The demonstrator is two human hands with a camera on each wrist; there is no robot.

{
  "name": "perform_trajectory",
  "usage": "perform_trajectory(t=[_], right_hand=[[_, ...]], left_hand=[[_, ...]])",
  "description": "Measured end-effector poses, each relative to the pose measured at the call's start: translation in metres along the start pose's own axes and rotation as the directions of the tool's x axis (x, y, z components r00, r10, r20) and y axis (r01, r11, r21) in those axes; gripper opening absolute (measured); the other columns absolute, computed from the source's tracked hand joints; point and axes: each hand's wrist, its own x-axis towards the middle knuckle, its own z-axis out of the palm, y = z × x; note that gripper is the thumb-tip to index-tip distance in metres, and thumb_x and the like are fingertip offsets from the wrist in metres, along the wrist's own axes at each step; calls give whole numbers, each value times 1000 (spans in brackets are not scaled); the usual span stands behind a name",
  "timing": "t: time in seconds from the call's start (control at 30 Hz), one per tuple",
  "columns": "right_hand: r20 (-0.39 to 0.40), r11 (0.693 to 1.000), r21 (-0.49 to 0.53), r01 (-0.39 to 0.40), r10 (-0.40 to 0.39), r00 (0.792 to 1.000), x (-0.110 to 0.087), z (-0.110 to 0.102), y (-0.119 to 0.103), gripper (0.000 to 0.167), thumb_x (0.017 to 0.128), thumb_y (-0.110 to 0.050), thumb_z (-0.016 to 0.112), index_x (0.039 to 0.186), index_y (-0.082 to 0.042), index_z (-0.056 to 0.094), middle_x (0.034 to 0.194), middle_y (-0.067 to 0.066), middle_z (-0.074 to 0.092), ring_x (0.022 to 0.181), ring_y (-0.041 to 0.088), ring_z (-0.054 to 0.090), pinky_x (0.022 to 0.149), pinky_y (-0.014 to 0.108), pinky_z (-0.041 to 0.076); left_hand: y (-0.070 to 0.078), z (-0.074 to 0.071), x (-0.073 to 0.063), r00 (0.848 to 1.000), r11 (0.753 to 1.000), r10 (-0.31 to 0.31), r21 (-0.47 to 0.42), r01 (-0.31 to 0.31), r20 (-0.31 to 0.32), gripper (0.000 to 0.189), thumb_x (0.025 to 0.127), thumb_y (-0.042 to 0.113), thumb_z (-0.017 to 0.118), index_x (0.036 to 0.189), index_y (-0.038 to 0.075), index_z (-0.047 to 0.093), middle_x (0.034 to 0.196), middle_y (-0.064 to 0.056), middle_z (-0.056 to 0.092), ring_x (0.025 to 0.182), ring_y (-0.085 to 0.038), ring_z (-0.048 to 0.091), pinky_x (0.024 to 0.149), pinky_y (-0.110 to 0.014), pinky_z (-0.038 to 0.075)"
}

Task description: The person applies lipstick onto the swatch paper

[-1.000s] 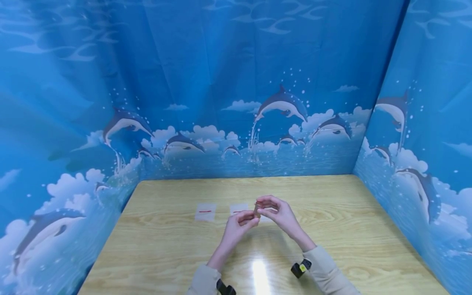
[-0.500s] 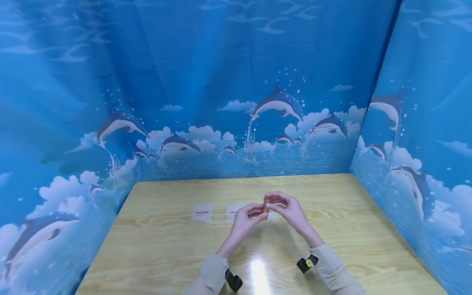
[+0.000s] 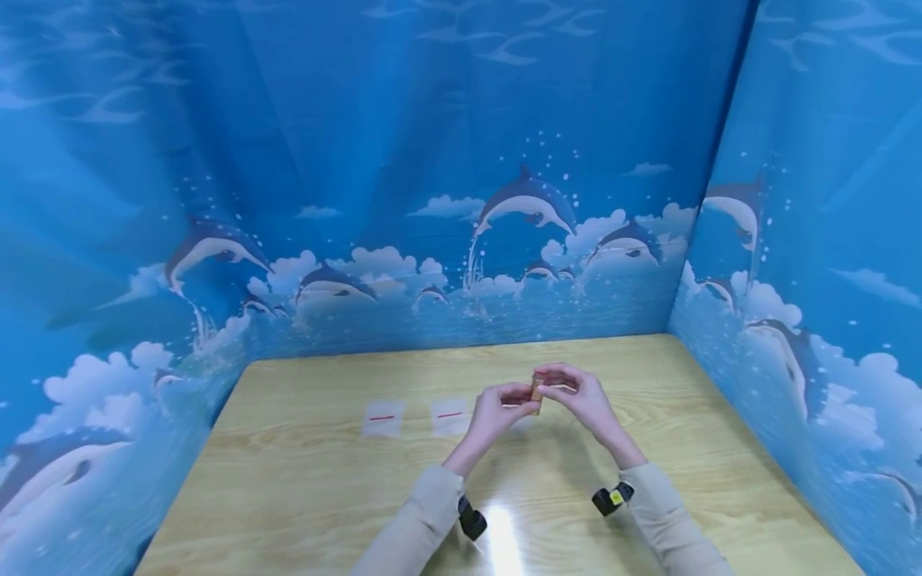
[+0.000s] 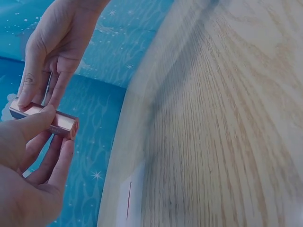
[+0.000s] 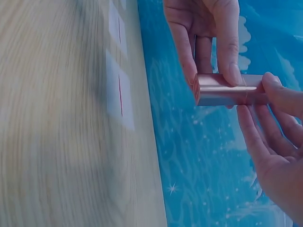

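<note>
A shiny rose-gold lipstick tube point(image 3: 536, 394) is held between both hands above the table. My left hand point(image 3: 493, 412) pinches its lower end with thumb and fingers. On the upper end, my right hand point(image 3: 585, 402) grips with thumb and fingertips. Seen from the left wrist, the lipstick tube point(image 4: 65, 124) lies crosswise, with the two thumbs close together on it. In the right wrist view the tube point(image 5: 213, 90) looks closed, with a thin seam near the right hand's thumb.
Pale paper squares with red lines, one paper square point(image 3: 383, 418) at left and another paper square point(image 3: 450, 418) beside it, lie on the wooden table point(image 3: 302, 488). A third is partly hidden behind the hands. Blue dolphin-printed curtains point(image 3: 346, 200) surround the table's back and sides.
Both hands have moved to the right over the table with the lipstick tube between them. The head view has turned slightly right. Both grips stay on the tube.
</note>
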Motion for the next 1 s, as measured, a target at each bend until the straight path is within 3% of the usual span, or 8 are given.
perform_trajectory(t=[0.4, 0.53, 0.77, 1.0], right_hand=[[-5, 1000, -6, 27, -27, 1000, 11, -16, 13, 38, 89, -3, 76, 124, 7, 64, 118, 26, 69, 100, 7, 68, 89, 21, 58], [-4, 999, -43, 16, -17, 1000, 14, -20, 22, 38, 90, -3, 75, 125, 6, 64, 119, 25, 69, 104, 16, 69, 90, 20, 57], [20, 995, -98, 4, -2, 1000, 15, -25, 36, 36, 90, -1, 74, 123, 8, 64, 117, 27, 69, 108, 38, 68, 89, 22, 57], [37, 995, -96, -39, 43, 998, 15, -29, 47, 35, 90, 2, 72, 124, 7, 63, 118, 26, 68, 111, 40, 66, 94, 33, 58]], left_hand=[[-6, 24, 22, 999, 1000, 22, 11, -21, -46, 25, 85, 12, 82, 108, 4, 76, 99, -8, 78, 90, -16, 74, 79, -20, 59], [-11, 34, 30, 997, 1000, 21, 6, -21, -69, 24, 84, 7, 82, 106, 2, 75, 97, -10, 78, 88, -17, 75, 79, -19, 59], [-23, 50, 37, 997, 999, -30, 14, 31, -76, 22, 84, 4, 82, 104, 1, 75, 96, -10, 77, 85, -15, 74, 77, -18, 59], [-30, 59, 39, 996, 997, -48, 52, 52, -80, 20, 84, 3, 81, 103, 2, 75, 94, -7, 77, 85, -14, 73, 76, -19, 59]])
